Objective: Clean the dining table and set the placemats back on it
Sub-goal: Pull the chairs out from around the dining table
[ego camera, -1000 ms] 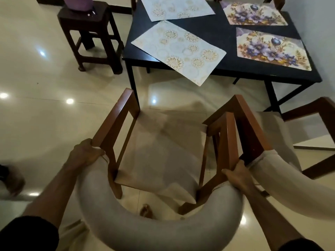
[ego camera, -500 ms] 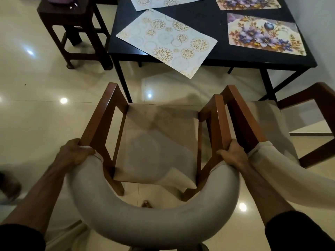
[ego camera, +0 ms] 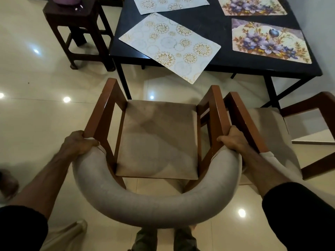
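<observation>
head view, looking down: a person stands behind a wooden armchair [ego camera: 159, 140] with a beige seat cushion and a curved, padded grey backrest. the left hand [ego camera: 79, 142] has its grip curled round the left end of the backrest where it meets the wooden armrest. the right hand [ego camera: 233, 139] has its grip curled round the right end in the same way. both forearms reach forward out of dark sleeves. a second armchair [ego camera: 272, 127] of the same kind stands just beside the first, on its right. beyond the chairs is a dark tabletop [ego camera: 213, 29] carrying four placemats. a pale placemat with gold circles [ego camera: 168, 44] lies skewed at the near left, one corner hanging over the edge. a second pale placemat [ego camera: 168, 3] lies behind it. a purple floral placemat [ego camera: 270, 40] lies at the near right, another floral placemat [ego camera: 252, 5] behind that. a dark wooden stool [ego camera: 76, 24] stands left of the table on a glossy cream tiled floor [ego camera: 36, 109]
</observation>
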